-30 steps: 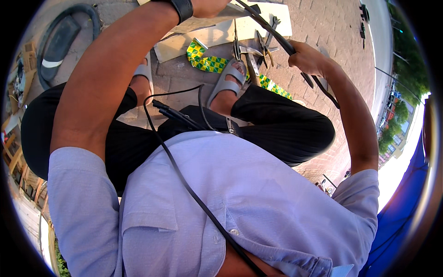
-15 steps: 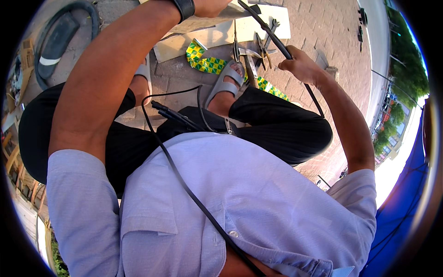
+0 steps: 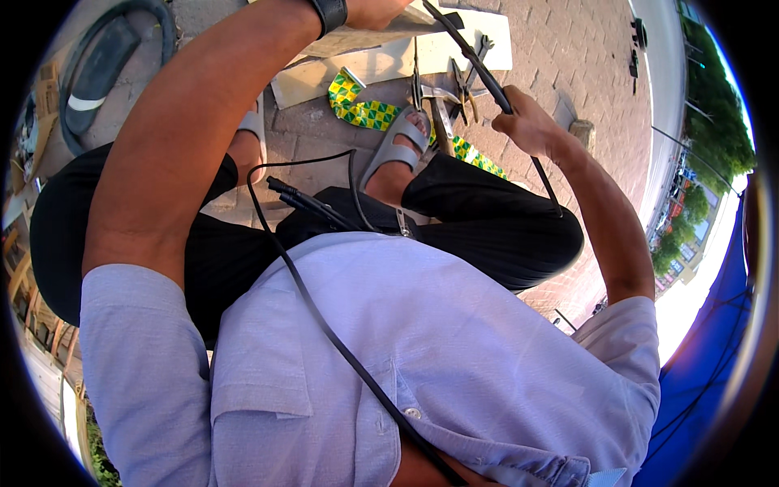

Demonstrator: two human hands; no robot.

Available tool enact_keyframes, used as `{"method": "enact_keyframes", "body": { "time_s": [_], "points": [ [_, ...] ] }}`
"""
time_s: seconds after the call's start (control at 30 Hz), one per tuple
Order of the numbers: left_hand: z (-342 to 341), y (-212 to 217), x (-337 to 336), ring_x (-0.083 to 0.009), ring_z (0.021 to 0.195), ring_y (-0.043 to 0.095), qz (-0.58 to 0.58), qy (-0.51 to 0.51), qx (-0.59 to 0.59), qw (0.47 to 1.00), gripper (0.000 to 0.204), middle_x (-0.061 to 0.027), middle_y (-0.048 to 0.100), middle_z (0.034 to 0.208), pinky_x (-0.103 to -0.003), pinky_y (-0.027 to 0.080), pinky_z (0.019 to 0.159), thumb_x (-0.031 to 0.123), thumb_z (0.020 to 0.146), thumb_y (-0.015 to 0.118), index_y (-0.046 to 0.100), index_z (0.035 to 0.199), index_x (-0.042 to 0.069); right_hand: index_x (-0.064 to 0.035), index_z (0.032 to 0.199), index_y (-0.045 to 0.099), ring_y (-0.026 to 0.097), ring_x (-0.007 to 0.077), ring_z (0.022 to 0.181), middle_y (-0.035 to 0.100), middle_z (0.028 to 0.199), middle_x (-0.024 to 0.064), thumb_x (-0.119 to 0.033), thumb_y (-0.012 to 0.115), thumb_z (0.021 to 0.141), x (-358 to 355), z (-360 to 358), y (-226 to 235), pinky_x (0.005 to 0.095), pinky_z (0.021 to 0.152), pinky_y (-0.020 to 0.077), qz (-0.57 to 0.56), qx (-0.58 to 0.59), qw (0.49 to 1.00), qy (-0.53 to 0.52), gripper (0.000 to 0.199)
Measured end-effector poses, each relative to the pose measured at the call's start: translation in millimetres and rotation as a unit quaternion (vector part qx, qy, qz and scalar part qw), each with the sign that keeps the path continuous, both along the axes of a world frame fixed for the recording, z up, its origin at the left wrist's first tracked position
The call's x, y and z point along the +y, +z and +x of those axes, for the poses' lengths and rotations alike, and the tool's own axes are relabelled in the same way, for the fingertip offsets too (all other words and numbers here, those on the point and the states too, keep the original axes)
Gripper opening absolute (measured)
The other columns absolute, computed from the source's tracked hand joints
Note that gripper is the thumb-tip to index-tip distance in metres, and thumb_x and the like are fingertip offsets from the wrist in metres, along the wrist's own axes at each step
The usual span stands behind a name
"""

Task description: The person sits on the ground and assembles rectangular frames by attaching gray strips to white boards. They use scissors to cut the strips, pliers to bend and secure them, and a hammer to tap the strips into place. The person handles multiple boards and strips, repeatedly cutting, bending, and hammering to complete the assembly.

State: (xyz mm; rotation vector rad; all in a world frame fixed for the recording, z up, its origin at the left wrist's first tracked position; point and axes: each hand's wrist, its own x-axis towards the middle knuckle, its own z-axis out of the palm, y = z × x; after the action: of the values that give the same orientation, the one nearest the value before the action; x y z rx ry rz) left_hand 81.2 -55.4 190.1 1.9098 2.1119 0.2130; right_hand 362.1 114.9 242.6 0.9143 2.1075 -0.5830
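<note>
My right hand (image 3: 527, 126) is closed around a thin black rod or cable (image 3: 475, 61) that runs up to the left and down past my wrist. My left hand (image 3: 373, 10) is raised to the top edge, mostly cut off, with a black wristband (image 3: 331, 14); whether it holds anything I cannot tell. Below both hands, pliers and other metal hand tools (image 3: 450, 85) lie on a pale board (image 3: 389, 61). I sit with black trousers (image 3: 487, 219) and grey sandals (image 3: 398, 146).
A green-and-yellow patterned cloth (image 3: 361, 109) lies on the brick paving (image 3: 584, 65) beside the board. A black tyre (image 3: 97, 65) rests at the upper left. A black cable (image 3: 324, 325) crosses my light blue shirt. Blue fabric (image 3: 714, 349) stands at the right.
My right hand has slid along the rod toward the upper left, nearer the tools. My left arm stays raised.
</note>
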Motion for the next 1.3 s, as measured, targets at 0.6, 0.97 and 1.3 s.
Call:
{"method": "enact_keyframes", "body": {
  "time_s": [0.6, 0.97, 1.3],
  "points": [
    [0, -5, -4, -0.0366, 0.086, 0.074, -0.004, -0.011, -0.015, 1.000, 0.014, -0.0176, 0.076, 0.087, -0.048, 0.058, 0.076, 0.017, 0.081, 0.068, 0.078, 0.083, 0.007, 0.0019, 0.108, 0.055, 0.055, 0.0310, 0.076, 0.055, 0.078, 0.0181, -0.017, 0.062, 0.087, 3, 17, -18, 0.0451, 0.073, 0.0457, 0.031, 0.026, 0.999, 0.026, 0.029],
    [4, -10, -5, -0.0366, 0.080, 0.073, 0.027, 0.001, -0.024, 0.999, 0.011, -0.0160, 0.074, 0.080, -0.049, 0.057, 0.071, 0.014, 0.078, 0.069, 0.077, 0.079, 0.007, 0.0002, 0.102, 0.070, 0.066, 0.0478, 0.102, 0.070, 0.101, 0.0292, -0.008, 0.056, 0.084, -2, 9, -22, 0.0517, 0.087, 0.0526, 0.114, -0.020, 0.993, 0.022, 0.024],
    [6, -6, -10, -0.0368, 0.084, 0.073, 0.036, 0.006, -0.019, 0.999, 0.013, -0.0165, 0.075, 0.085, -0.048, 0.058, 0.075, 0.016, 0.078, 0.070, 0.078, 0.083, 0.006, 0.0035, 0.100, 0.067, 0.071, 0.0440, 0.090, 0.070, 0.090, 0.0290, -0.002, 0.054, 0.081, 6, 18, -34, 0.0490, 0.077, 0.0556, 0.047, -0.066, 0.994, -0.079, 0.023]
  ]
}}
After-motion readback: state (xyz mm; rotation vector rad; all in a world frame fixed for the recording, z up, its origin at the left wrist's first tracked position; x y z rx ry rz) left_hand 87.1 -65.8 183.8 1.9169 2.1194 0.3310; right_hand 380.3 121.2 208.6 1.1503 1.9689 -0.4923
